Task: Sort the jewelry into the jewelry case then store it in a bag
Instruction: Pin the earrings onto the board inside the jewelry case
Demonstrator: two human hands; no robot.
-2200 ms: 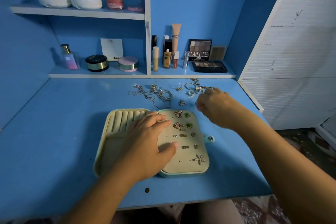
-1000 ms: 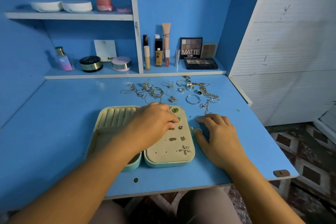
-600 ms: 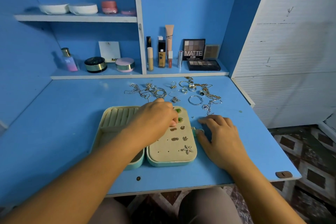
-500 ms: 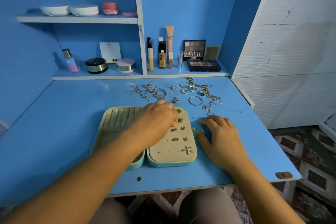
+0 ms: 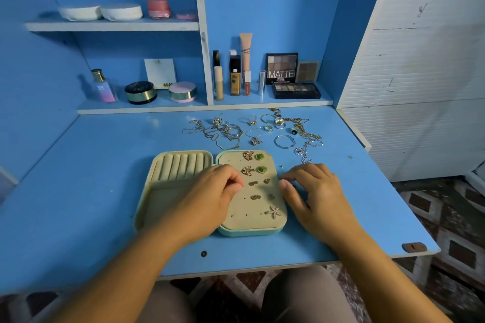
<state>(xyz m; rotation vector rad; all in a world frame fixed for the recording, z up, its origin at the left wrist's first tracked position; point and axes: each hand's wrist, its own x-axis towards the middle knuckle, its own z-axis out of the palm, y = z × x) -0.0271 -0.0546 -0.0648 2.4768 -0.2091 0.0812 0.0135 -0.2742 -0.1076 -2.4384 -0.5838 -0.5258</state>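
Blue desk carried the open jewelry case, with earrings pinned in its right half. The left hand lay over its middle, fingers curled, thumb meeting fingertip; whether it pinched anything could not be told. The right hand rested at the case's 3 o'clock edge, fingers loose, empty. Loose chains lay at 12 o'clock.

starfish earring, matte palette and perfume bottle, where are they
starfish earring [image 5: 273,211], head view, centre of the star.
matte palette [image 5: 282,69], head view, middle of its printed front.
perfume bottle [image 5: 103,88], head view, middle of the glass body.
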